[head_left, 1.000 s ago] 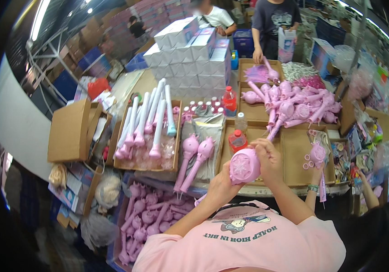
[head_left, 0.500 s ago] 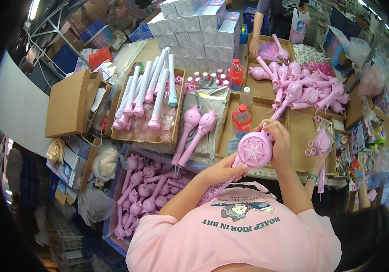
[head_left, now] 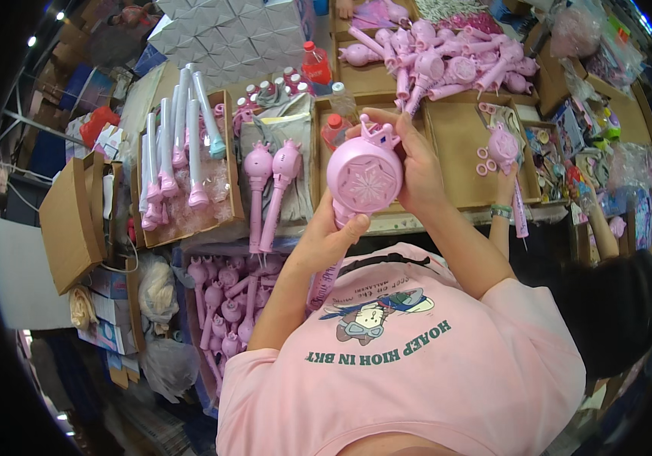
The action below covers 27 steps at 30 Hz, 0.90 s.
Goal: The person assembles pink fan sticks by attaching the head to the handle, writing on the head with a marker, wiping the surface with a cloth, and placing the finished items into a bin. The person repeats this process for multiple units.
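A pink toy wand point(head_left: 365, 178) with a round snowflake-patterned head and a small crown is held up in front of my chest. My left hand point(head_left: 332, 237) is closed around the handle just below the head, its thumb lying on the front. At the crown side, my right hand point(head_left: 420, 171) grips the head's edge, with some fingers hidden behind it. The handle slants down to the left past my left wrist. Two more pink wands point(head_left: 258, 169) lie side by side on a grey cloth point(head_left: 295, 125) beyond my left hand.
At left, a cardboard tray point(head_left: 228, 199) holds white-tubed wands. Below it stands a blue bin point(head_left: 206, 376) of pink wands. Far right, wands pile up in another tray point(head_left: 348, 74). Red-capped bottles point(head_left: 315, 64) stand mid-table. A co-worker's hand point(head_left: 506, 185) holds a wand at right.
The wand has come up closer to me and turned more upright, its snowflake face now showing fully. Both hands have moved with it and keep hold. The whole view has shifted.
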Each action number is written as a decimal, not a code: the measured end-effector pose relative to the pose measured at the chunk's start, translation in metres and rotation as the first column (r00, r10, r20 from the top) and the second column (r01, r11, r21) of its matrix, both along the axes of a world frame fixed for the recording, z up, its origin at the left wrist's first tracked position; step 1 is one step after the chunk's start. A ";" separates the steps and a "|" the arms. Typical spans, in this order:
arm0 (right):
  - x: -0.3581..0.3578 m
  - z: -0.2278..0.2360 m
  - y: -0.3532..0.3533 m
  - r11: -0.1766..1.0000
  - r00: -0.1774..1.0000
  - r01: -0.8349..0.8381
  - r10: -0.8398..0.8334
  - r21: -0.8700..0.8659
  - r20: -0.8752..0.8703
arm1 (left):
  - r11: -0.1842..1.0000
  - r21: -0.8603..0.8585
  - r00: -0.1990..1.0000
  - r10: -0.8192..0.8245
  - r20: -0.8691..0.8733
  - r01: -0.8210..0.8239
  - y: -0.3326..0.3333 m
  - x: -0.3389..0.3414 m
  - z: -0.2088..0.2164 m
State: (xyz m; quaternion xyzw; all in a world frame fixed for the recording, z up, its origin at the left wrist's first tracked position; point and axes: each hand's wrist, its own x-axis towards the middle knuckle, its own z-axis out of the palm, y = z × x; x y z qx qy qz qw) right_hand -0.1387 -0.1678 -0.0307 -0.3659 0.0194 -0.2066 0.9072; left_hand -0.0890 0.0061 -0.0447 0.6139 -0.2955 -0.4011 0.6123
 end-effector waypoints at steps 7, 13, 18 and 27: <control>0.002 -0.001 -0.003 1.000 0.992 0.000 -0.002 -0.015 -0.127 | 1.000 -0.008 0.999 -0.001 -0.038 0.001 -0.003 -0.001 -0.005; 0.012 -0.038 -0.020 0.987 0.979 0.095 -0.117 -0.130 -0.169 | 0.995 -0.017 0.991 0.101 -0.092 -0.103 0.009 0.002 -0.010; 0.044 -0.137 -0.061 0.752 0.783 0.110 -0.468 -0.650 -0.410 | 0.919 0.086 0.923 0.385 0.002 -0.384 0.041 0.015 -0.011; 0.057 -0.253 -0.012 0.200 0.701 -0.400 -0.562 -0.894 -0.439 | 0.850 0.223 0.877 0.474 0.071 -0.477 0.055 -0.002 -0.025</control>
